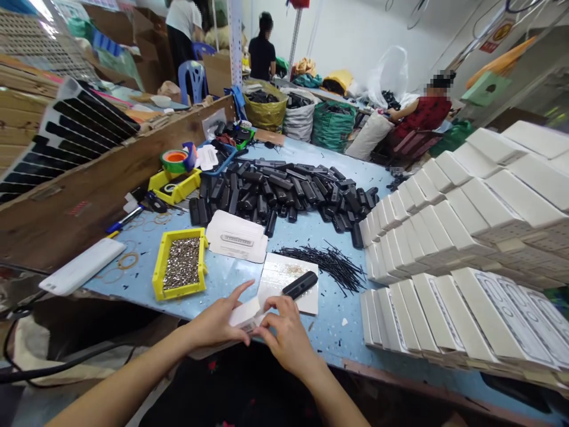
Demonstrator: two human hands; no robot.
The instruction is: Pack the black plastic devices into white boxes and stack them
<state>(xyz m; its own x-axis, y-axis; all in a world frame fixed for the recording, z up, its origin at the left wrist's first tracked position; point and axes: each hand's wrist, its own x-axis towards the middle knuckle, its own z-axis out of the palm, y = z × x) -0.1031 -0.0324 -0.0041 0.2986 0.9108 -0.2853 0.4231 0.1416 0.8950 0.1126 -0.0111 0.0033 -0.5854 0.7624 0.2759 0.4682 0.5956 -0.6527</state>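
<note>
Between both hands, at the front edge of the table, is a small white box (245, 314). My left hand (217, 320) grips its left side, thumb below and fingers above. My right hand (284, 329) pinches the box's right end with bent fingers. Just beyond the right hand, a black plastic casing (300, 285) lies tilted on a white pad (278, 274). Thin black rods (326, 264) are spread in a pile behind it. To the left stands a yellow bin (160, 261) of small metal parts, with a printed white sheet (235, 236) beside it.
White boxes (427, 308) are stacked high along the right. Many black casings (275, 193) are heaped at the back. A white power-bank-like block (82, 267) lies by the left wooden board (102, 190). Another person (418, 115) sits at the far right; two more people are behind.
</note>
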